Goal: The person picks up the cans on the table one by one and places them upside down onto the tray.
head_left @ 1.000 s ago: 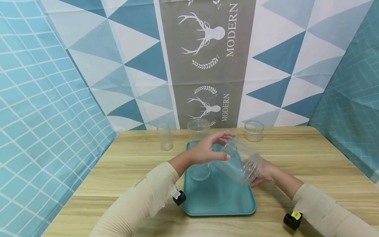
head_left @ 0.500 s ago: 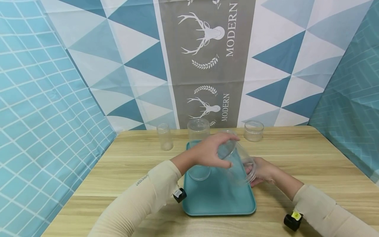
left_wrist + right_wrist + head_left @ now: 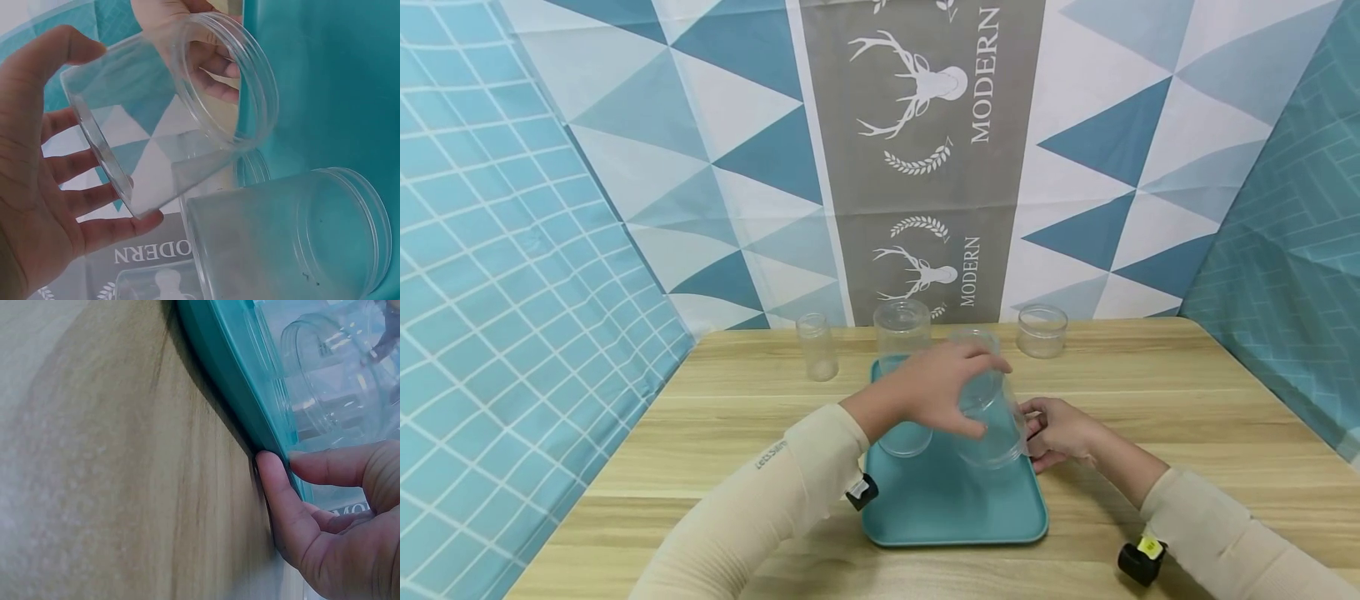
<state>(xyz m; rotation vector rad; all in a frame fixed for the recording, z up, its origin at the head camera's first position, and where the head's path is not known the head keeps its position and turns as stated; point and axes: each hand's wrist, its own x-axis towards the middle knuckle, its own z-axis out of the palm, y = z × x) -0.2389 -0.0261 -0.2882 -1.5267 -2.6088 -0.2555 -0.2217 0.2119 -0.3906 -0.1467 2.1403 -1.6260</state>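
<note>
Head view: a clear wide-mouth jar is held over the right half of the teal rectangular tray, threaded mouth down and slightly tilted; whether its rim touches the tray, I cannot tell. The left hand grips the jar's base end, thumb on 1 side and fingers spread around the other. At the tray's right edge, the right hand pinches the rim between thumb and finger. On the tray's left half stands a tall clear jar, mouth down. Toward the tray's back right is 1 more clear jar, its lower part hidden. Beyond the tray, a narrow clear jar stands to the back left, a short clear jar to the back right. Under the tray is a wood-grain table; behind it hangs a deer-print backdrop lettered MODERN.
</note>
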